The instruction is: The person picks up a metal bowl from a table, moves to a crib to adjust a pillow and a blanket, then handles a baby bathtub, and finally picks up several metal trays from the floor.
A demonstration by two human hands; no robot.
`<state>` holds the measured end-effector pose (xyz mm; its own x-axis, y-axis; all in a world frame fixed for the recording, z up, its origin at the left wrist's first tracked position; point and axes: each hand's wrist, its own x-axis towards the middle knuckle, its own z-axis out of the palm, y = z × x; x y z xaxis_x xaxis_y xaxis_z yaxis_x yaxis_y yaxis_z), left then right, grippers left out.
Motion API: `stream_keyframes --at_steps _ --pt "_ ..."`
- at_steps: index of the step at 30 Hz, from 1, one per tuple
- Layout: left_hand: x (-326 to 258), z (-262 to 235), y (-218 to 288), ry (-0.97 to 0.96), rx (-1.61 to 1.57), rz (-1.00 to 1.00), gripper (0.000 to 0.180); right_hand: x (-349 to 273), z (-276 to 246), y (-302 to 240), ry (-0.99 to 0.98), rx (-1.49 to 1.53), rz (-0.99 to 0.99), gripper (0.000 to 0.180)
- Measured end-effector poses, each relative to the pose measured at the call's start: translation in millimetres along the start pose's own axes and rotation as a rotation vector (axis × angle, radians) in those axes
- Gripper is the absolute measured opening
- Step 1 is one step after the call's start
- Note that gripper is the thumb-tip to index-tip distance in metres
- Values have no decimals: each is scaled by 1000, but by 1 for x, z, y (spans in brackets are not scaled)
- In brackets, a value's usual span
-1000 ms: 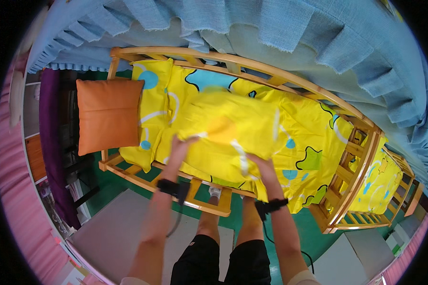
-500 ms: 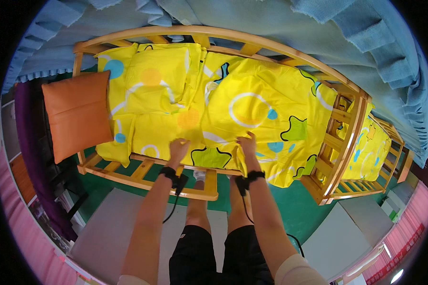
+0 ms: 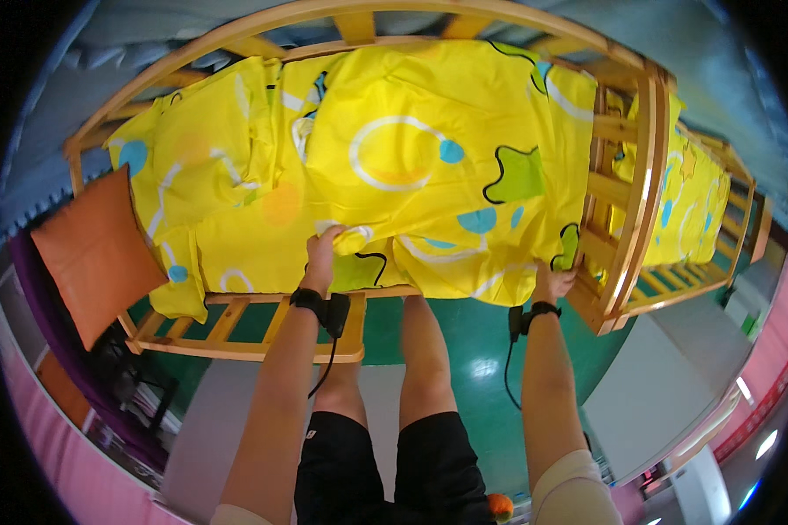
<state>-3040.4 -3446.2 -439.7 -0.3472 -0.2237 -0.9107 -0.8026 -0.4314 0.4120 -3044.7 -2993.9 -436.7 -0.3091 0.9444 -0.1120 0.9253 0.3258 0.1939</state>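
A yellow quilt printed with circles and green star shapes lies loosely over a small wooden child's bed. My left hand is closed on its near left edge, which is gathered up in the fingers. Beside the footboard, my right hand grips the quilt's near right corner; its fingertips are partly hidden in the cloth. A matching yellow sheet shows to the left of the quilt. At the head end lies a yellow pillow.
An orange cushion leans at the bed's left end. The wooden guard rail runs along the far side, and a slatted footboard stands at the right. Past it is a second bed. Blue curtains hang behind.
My right hand has moved right toward the footboard and taken the quilt's corner. My left hand now holds the quilt's edge, lifted slightly. The view has shifted rightward.
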Motion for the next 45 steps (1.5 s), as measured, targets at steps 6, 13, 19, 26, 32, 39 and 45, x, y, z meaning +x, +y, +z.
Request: stream_keyframes --at_steps 6,13,19,26,32,39,45 --pt "-30 -10 40 -263 -15 48 27 12 -14 7 -551 34 -126 49" --pt "-122 31 164 -406 -383 2 39 11 -66 80 -707 1033 -172 22" --pt "-261 51 282 -522 -329 295 27 5 -216 103 -624 741 -369 30" --pt "-423 95 336 -646 -311 266 25 -31 -315 98 -486 469 -842 26" --pt "-497 96 334 -822 -329 284 23 -168 -398 33 -795 817 -1277 64" --pt "-569 72 352 -978 -208 445 25 -328 -513 -64 2 920 -1370 68" --pt "-620 33 377 -805 -181 785 24 -279 -547 -99 -129 1273 -1337 25"
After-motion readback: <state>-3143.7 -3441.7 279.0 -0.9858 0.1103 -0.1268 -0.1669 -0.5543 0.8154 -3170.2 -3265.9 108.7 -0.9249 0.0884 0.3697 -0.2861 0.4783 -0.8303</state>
